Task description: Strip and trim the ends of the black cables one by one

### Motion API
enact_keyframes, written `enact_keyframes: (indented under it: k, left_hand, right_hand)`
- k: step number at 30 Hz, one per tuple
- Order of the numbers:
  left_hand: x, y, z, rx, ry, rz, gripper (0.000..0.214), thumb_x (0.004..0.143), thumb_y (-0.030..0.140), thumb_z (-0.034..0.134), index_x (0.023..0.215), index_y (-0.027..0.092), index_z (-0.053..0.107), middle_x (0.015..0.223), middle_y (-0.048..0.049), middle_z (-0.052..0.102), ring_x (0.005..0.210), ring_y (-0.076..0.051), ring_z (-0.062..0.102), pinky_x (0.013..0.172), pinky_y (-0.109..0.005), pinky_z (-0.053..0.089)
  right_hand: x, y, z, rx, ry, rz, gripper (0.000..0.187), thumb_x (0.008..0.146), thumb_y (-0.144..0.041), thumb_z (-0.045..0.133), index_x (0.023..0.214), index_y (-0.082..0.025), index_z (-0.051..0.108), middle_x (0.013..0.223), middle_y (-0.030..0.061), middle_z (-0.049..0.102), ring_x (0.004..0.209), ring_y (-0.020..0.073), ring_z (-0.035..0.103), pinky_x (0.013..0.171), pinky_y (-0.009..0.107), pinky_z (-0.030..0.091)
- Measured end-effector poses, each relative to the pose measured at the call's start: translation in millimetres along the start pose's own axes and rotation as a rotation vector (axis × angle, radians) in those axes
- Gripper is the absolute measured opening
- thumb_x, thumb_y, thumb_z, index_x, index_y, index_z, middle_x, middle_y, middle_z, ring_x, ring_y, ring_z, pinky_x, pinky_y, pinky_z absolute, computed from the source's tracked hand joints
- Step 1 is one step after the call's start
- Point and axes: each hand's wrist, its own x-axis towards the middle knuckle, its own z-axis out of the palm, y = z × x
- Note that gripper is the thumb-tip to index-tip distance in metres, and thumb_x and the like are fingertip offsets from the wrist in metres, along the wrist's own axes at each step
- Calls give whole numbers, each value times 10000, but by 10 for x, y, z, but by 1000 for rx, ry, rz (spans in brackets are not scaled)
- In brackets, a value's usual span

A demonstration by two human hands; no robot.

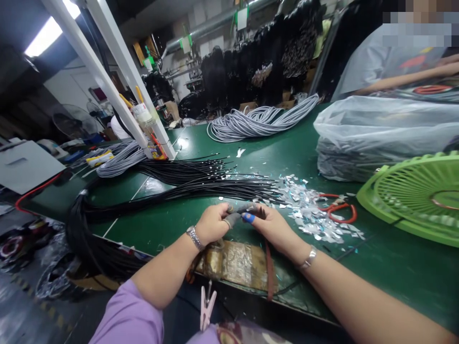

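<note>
My left hand and my right hand meet close together over the green table, both pinched on the end of a cable. Grey finger cots cover some fingertips and a blue one sits on my right thumb. A long bundle of black cables runs from the left across the table, its stripped ends just beyond my fingers. Silvery foil scraps lie heaped right of my hands.
Red-handled scissors lie among the scraps. A green fan lies at the right, a plastic bag of cables behind it. Grey cable coils sit farther back. Another person works at the far right. A white post stands left.
</note>
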Motion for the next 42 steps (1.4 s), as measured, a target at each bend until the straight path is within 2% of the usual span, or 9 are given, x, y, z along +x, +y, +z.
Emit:
enact_keyframes:
  k: [2, 4, 9, 15, 23, 33, 36, 39, 42]
  left_hand:
    - [-13, 11, -29, 61, 55, 72, 327, 771, 463, 591, 659, 162, 531, 551, 35, 458, 532, -83, 363, 514, -224, 278]
    - [-15, 22, -51, -39, 25, 66, 372, 766, 511, 589, 658, 158, 543, 546, 36, 438, 532, -81, 353, 509, -223, 272]
    - [21, 30, -86, -452, -235, -199, 546, 616, 677, 667, 684, 145, 567, 441, 75, 344, 392, -40, 223, 402, -218, 119]
    - [31, 39, -110, -609, -287, -291, 529, 558, 625, 759, 651, 142, 564, 383, 92, 305, 347, -12, 162, 386, -213, 42]
    - [32, 45, -96, -608, -273, -303, 518, 536, 601, 780, 636, 142, 562, 381, 91, 316, 346, -13, 172, 381, -207, 45]
    - [30, 32, -81, -543, -252, -272, 521, 576, 624, 738, 674, 141, 569, 403, 79, 385, 339, -18, 227, 355, -200, 98]
    - [28, 47, -72, -506, -228, -260, 543, 567, 648, 721, 693, 145, 562, 429, 71, 447, 337, -26, 312, 346, -182, 171]
    - [30, 50, -59, -464, -222, -254, 581, 535, 682, 711, 705, 152, 541, 462, 54, 517, 341, -44, 411, 340, -168, 218]
    - [33, 38, -44, -453, -244, -235, 607, 541, 718, 681, 716, 157, 530, 479, 38, 558, 342, -60, 452, 336, -167, 259]
  right_hand:
    - [-1, 18, -11, -2, -4, -23, 258, 685, -437, 706, 805, -211, 673, 757, 29, 685, 745, 202, 630, 766, 363, 515]
    - [-14, 28, -38, -17, 9, -51, 278, 699, -399, 698, 911, -221, 669, 849, 45, 703, 745, 194, 636, 766, 360, 523]
    - [-74, -15, -115, -63, 100, -159, 398, 764, -359, 658, 1139, -248, 588, 1015, 67, 690, 626, 141, 569, 588, 291, 497]
    - [-88, -56, -109, -10, 124, -218, 375, 760, -378, 687, 1099, -252, 588, 966, 53, 695, 630, 132, 567, 560, 266, 474]
    - [-58, -8, -101, -1, 153, -224, 322, 747, -395, 703, 1016, -237, 621, 885, 42, 693, 678, 149, 608, 632, 289, 517]
    - [-55, -71, -66, 165, 172, -76, 396, 661, -372, 764, 997, -233, 608, 810, 13, 670, 750, 162, 629, 728, 314, 520]
    - [-61, -109, -48, 231, 161, 21, 436, 619, -364, 781, 990, -226, 598, 754, -5, 648, 653, 140, 588, 595, 269, 478]
    - [-65, -128, -22, 274, 150, 93, 470, 580, -370, 793, 978, -216, 597, 696, -27, 622, 506, 96, 476, 445, 224, 349]
    - [-74, -144, 7, 316, 153, 137, 470, 549, -334, 802, 954, -207, 599, 673, -47, 601, 450, 64, 397, 402, 204, 254]
